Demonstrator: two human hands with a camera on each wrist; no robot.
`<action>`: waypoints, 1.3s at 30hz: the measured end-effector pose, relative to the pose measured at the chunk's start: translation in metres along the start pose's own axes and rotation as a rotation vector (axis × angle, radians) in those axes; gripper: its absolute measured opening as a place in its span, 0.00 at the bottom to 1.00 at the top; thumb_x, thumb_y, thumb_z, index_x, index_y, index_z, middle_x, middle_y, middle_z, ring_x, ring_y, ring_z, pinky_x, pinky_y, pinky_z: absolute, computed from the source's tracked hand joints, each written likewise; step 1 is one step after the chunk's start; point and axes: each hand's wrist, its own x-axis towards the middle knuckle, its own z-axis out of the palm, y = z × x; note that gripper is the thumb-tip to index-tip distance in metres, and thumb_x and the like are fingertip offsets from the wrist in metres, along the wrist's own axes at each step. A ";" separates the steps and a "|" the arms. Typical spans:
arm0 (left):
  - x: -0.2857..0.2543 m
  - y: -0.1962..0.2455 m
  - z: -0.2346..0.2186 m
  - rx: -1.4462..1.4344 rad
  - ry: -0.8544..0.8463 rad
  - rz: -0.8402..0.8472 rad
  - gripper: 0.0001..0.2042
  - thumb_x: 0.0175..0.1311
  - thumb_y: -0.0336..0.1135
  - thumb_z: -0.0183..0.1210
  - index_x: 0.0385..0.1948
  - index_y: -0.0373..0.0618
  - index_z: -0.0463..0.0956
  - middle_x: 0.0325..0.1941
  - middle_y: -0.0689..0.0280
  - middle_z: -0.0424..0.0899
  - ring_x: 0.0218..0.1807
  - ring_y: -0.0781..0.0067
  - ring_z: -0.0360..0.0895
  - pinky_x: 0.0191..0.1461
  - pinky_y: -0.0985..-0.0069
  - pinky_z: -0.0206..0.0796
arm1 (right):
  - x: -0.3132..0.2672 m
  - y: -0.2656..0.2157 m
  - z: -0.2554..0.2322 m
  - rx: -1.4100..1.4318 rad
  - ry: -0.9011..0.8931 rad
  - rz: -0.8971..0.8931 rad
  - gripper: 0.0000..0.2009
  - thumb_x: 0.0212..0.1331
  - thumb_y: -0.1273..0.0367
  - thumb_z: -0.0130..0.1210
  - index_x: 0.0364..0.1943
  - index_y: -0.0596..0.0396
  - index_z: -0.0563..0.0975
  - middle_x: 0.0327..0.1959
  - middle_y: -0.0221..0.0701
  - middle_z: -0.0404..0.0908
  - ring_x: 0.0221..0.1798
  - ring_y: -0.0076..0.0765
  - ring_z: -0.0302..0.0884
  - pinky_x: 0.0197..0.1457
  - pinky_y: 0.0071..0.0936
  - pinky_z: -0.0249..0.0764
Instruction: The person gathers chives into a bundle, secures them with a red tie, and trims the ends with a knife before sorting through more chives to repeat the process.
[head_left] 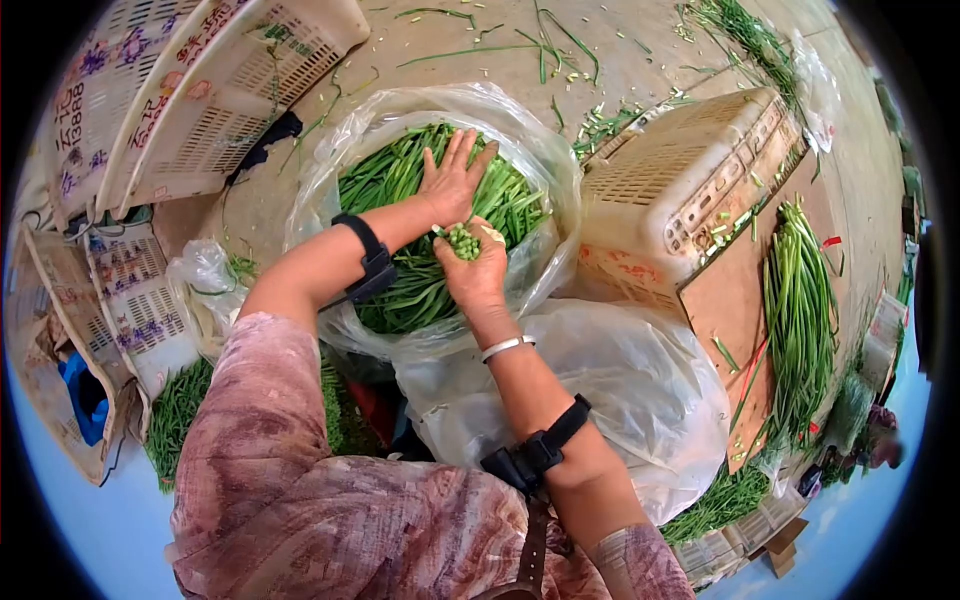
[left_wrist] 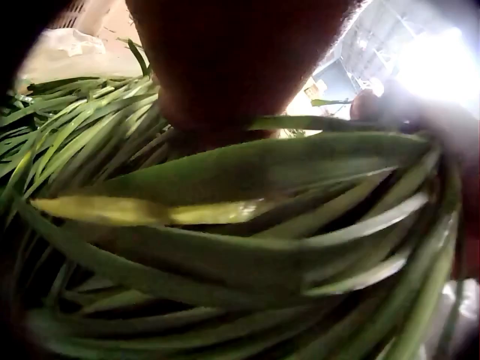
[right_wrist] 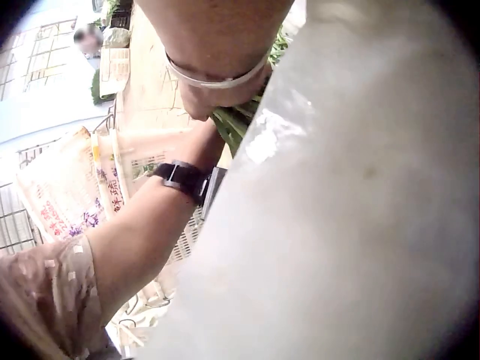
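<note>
Long flat garlic chives (head_left: 390,170) fill a clear plastic bag (head_left: 345,125) in the middle of the head view. My left hand (head_left: 450,188) rests on them, palm down, with its fingers stretched out and spread. Just below it, my right hand (head_left: 474,268) grips a bundle of garlic chives (head_left: 462,241) by the stem end, and the pale green stem tips show between thumb and fingers. Chive leaves (left_wrist: 247,165) pass close before the left wrist camera. In the right wrist view, white plastic (right_wrist: 360,187) covers much of the picture, and the right hand's fingers are mostly hidden.
A pale plastic crate (head_left: 650,190) stands on its side right of the bag. Beyond it, a bundle of chives (head_left: 800,320) lies on a brown board (head_left: 722,335). More crates (head_left: 230,90) lean at upper left. Another plastic bag (head_left: 600,390) bulges under the right forearm.
</note>
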 end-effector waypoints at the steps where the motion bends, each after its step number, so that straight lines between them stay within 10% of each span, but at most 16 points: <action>1: 0.003 0.001 0.003 0.008 0.009 -0.018 0.55 0.36 0.49 0.69 0.67 0.57 0.37 0.71 0.52 0.31 0.72 0.50 0.28 0.63 0.36 0.35 | -0.001 0.002 -0.001 0.044 -0.030 0.063 0.07 0.42 0.76 0.62 0.26 0.59 0.75 0.31 0.31 0.75 0.33 0.26 0.73 0.39 0.24 0.70; 5: 0.012 -0.002 0.016 -0.039 0.038 -0.019 0.59 0.29 0.49 0.72 0.67 0.58 0.37 0.71 0.55 0.30 0.72 0.50 0.29 0.62 0.36 0.37 | 0.005 0.020 -0.003 0.017 0.066 -0.105 0.09 0.43 0.77 0.61 0.30 0.62 0.75 0.29 0.27 0.75 0.31 0.20 0.71 0.38 0.19 0.70; 8: 0.013 0.000 0.013 0.043 -0.010 -0.057 0.58 0.31 0.47 0.72 0.67 0.59 0.37 0.71 0.56 0.30 0.72 0.51 0.29 0.63 0.37 0.37 | 0.001 -0.002 -0.009 0.394 -0.032 0.220 0.13 0.41 0.76 0.62 0.35 0.61 0.77 0.32 0.30 0.76 0.37 0.25 0.72 0.43 0.23 0.69; 22: 0.030 -0.025 0.034 -0.111 0.015 0.086 0.51 0.42 0.44 0.66 0.67 0.60 0.36 0.71 0.53 0.30 0.72 0.49 0.29 0.62 0.35 0.35 | 0.006 -0.096 -0.044 0.507 -0.144 0.123 0.05 0.48 0.78 0.59 0.29 0.61 0.75 0.25 0.26 0.78 0.26 0.16 0.73 0.30 0.14 0.70; 26: 0.020 -0.020 0.026 -0.141 0.009 0.114 0.49 0.46 0.59 0.59 0.67 0.59 0.36 0.71 0.53 0.29 0.72 0.49 0.28 0.63 0.36 0.32 | 0.005 -0.163 -0.084 0.585 -0.134 0.031 0.06 0.46 0.78 0.58 0.28 0.62 0.75 0.24 0.24 0.77 0.26 0.14 0.71 0.29 0.14 0.68; 28: 0.014 -0.017 0.024 -0.032 0.040 0.117 0.45 0.49 0.63 0.52 0.67 0.57 0.39 0.71 0.52 0.33 0.72 0.50 0.29 0.63 0.36 0.30 | 0.011 -0.183 -0.109 0.532 -0.101 -0.045 0.07 0.50 0.76 0.57 0.33 0.61 0.74 0.27 0.35 0.79 0.29 0.28 0.78 0.35 0.23 0.75; 29: 0.042 -0.046 0.086 -0.552 0.339 0.355 0.41 0.54 0.63 0.47 0.67 0.56 0.41 0.71 0.51 0.35 0.72 0.50 0.29 0.63 0.36 0.27 | 0.016 -0.194 -0.125 0.446 -0.092 -0.119 0.07 0.51 0.75 0.56 0.34 0.61 0.74 0.28 0.37 0.79 0.30 0.31 0.79 0.36 0.25 0.76; 32: 0.023 -0.058 0.063 -0.448 0.187 0.314 0.40 0.51 0.54 0.52 0.67 0.57 0.43 0.71 0.51 0.35 0.72 0.50 0.30 0.64 0.37 0.30 | 0.027 -0.223 -0.175 0.246 -0.063 -0.398 0.10 0.52 0.71 0.55 0.36 0.63 0.74 0.32 0.42 0.79 0.35 0.37 0.79 0.43 0.30 0.76; 33: 0.012 -0.058 0.053 -0.407 0.135 0.286 0.40 0.51 0.51 0.53 0.67 0.57 0.43 0.71 0.51 0.36 0.72 0.50 0.31 0.64 0.38 0.32 | 0.023 -0.235 -0.187 0.534 0.014 -0.189 0.14 0.54 0.68 0.55 0.39 0.65 0.74 0.34 0.44 0.79 0.38 0.40 0.78 0.47 0.33 0.75; 38: 0.022 -0.039 0.026 -0.021 -0.065 0.222 0.42 0.47 0.36 0.62 0.66 0.57 0.46 0.71 0.51 0.37 0.72 0.49 0.33 0.65 0.41 0.37 | 0.014 -0.270 -0.299 0.628 0.091 -0.381 0.14 0.59 0.68 0.47 0.42 0.68 0.73 0.40 0.47 0.77 0.44 0.45 0.76 0.49 0.38 0.74; 39: -0.010 -0.020 -0.020 -0.533 -0.058 0.202 0.40 0.45 0.36 0.63 0.64 0.56 0.52 0.70 0.51 0.39 0.71 0.49 0.41 0.67 0.47 0.41 | 0.007 -0.277 -0.326 0.662 0.093 -0.416 0.14 0.60 0.69 0.47 0.42 0.68 0.73 0.40 0.48 0.77 0.44 0.45 0.76 0.51 0.39 0.74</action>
